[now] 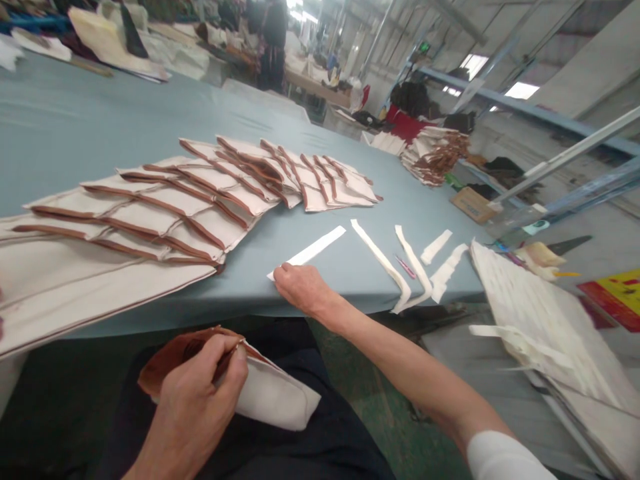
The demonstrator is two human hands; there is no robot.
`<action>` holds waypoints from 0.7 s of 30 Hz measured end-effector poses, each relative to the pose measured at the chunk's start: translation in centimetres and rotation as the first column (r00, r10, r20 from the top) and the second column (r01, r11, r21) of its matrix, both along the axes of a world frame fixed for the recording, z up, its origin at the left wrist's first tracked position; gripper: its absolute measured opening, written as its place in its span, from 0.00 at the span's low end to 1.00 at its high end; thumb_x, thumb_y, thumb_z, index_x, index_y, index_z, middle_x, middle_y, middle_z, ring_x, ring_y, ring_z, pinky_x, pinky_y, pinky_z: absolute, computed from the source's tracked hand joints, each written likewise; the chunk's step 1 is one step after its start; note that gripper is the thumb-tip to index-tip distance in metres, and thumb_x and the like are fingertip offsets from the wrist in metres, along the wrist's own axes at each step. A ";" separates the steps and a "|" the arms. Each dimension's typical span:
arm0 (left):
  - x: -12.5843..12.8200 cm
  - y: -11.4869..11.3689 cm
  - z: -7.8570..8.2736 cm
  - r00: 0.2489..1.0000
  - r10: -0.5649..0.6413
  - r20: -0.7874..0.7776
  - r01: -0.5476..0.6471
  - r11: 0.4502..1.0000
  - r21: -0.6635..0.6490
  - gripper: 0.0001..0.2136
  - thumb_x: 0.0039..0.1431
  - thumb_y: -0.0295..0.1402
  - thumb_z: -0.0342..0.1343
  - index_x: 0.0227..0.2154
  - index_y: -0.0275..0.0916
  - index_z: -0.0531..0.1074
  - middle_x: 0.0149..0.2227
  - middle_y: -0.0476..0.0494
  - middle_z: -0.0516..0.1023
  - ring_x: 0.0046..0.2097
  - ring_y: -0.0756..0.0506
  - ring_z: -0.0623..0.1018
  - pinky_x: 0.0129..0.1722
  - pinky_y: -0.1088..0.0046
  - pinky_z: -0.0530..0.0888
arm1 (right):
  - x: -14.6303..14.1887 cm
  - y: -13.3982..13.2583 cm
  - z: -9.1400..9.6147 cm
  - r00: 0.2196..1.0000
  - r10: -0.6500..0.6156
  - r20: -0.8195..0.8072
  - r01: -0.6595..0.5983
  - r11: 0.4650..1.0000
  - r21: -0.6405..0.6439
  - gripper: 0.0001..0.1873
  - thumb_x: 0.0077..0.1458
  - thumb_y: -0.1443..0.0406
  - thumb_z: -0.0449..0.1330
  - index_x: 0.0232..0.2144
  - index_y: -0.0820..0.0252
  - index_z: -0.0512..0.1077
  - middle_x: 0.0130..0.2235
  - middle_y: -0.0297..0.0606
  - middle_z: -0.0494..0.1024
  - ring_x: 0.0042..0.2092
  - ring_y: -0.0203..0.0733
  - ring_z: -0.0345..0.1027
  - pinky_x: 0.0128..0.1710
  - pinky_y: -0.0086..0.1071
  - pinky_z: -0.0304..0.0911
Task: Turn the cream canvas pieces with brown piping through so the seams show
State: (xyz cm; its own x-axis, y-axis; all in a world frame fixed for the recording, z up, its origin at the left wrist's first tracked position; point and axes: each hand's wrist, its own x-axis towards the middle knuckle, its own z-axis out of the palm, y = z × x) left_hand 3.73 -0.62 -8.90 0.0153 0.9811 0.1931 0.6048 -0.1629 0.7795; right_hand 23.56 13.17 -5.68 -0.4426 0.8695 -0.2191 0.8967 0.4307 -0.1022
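My left hand point(197, 393) pinches the open edge of a fabric pouch point(277, 397), cream outside with a brown lining, held above my lap. At the table's front edge, my right hand point(304, 288) has its fingers closed at the near end of a flat white strip point(317, 245). The strip lies slanted on the blue-green table cover. To the left, a long overlapping row of cream pouches with brown edges point(150, 200) spreads over the table. Right of my right hand lie crumpled cream strips point(383, 257) and a small pink tool point(405, 267), too small to name surely.
The blue-green table point(125, 113) ends just before my lap. At the right stands a slanted board with cream material point(560, 320). A pile of cream and brown pieces point(435, 153) sits at the far corner, near blue metal racks point(550, 117). Something skin-coloured shows at the left edge.
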 end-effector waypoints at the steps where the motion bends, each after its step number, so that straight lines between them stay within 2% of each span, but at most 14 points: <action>1: 0.3 0.2 0.1 0.999 0.032 0.024 -0.031 0.999 -0.024 0.11 0.69 0.42 0.54 0.33 0.47 0.77 0.31 0.50 0.87 0.33 0.43 0.86 0.35 0.72 0.77 | 0.1 0.2 -0.2 0.999 -0.015 -0.034 0.015 1.000 -0.003 0.15 0.72 0.73 0.51 0.48 0.68 0.78 0.51 0.60 0.84 0.52 0.55 0.81 0.50 0.41 0.71; 4: 0.9 1.2 0.3 0.994 0.075 0.083 -0.066 0.993 -0.099 0.09 0.64 0.43 0.56 0.34 0.47 0.76 0.31 0.51 0.87 0.33 0.43 0.87 0.36 0.71 0.77 | 0.7 0.4 -0.9 0.982 -0.080 -0.174 0.078 0.997 -0.018 0.12 0.71 0.71 0.54 0.44 0.65 0.78 0.48 0.55 0.85 0.50 0.52 0.80 0.49 0.38 0.68; 7: 1.3 2.8 0.0 0.991 0.076 0.110 -0.060 0.987 -0.146 0.13 0.62 0.47 0.57 0.40 0.46 0.76 0.23 0.55 0.81 0.26 0.43 0.83 0.31 0.70 0.74 | 1.8 0.2 -1.8 0.918 -0.159 -0.363 0.139 0.987 -0.081 0.09 0.69 0.66 0.57 0.39 0.61 0.77 0.41 0.42 0.85 0.43 0.44 0.77 0.44 0.33 0.65; 10: 1.8 4.9 -0.3 0.987 0.038 0.158 -0.006 0.980 -0.201 0.18 0.60 0.51 0.58 0.43 0.43 0.78 0.19 0.56 0.77 0.23 0.43 0.78 0.30 0.69 0.72 | 2.8 -0.3 -2.8 0.795 -0.238 -0.558 0.153 0.969 -0.195 0.11 0.69 0.62 0.57 0.36 0.60 0.75 0.34 0.34 0.80 0.37 0.38 0.72 0.39 0.29 0.63; 14: 2.9 7.5 -0.7 0.968 0.022 0.250 0.052 0.957 -0.286 0.22 0.59 0.55 0.57 0.41 0.41 0.79 0.19 0.53 0.78 0.21 0.45 0.73 0.24 0.71 0.67 | 3.8 -0.8 -3.8 0.592 -0.326 -0.737 0.091 0.936 -0.341 0.11 0.67 0.59 0.57 0.36 0.60 0.73 0.32 0.32 0.77 0.32 0.35 0.69 0.34 0.28 0.65; 17: 3.7 8.6 -0.9 0.951 0.047 0.304 0.059 0.942 -0.331 0.24 0.58 0.57 0.57 0.40 0.39 0.79 0.20 0.51 0.79 0.20 0.46 0.71 0.21 0.73 0.64 | 4.2 -0.9 -4.4 0.465 -0.377 -0.801 0.037 0.912 -0.408 0.12 0.65 0.56 0.60 0.37 0.59 0.72 0.30 0.32 0.77 0.31 0.35 0.69 0.33 0.28 0.65; 21: 4.6 9.1 -0.8 0.936 0.081 0.342 0.052 0.930 -0.363 0.23 0.56 0.59 0.59 0.35 0.41 0.76 0.18 0.53 0.75 0.19 0.48 0.68 0.20 0.75 0.60 | 4.5 -1.0 -4.9 0.360 -0.428 -0.829 -0.005 0.888 -0.460 0.16 0.63 0.52 0.63 0.37 0.58 0.71 0.30 0.31 0.77 0.31 0.35 0.70 0.33 0.28 0.66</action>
State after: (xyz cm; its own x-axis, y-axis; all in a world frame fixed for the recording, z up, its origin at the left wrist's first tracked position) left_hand 8.31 8.49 -9.71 -0.0022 0.9830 -0.1836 0.2871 0.1765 0.9415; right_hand 28.01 12.20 -10.60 -0.3684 0.9240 -0.1027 0.2251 -0.0185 -0.9742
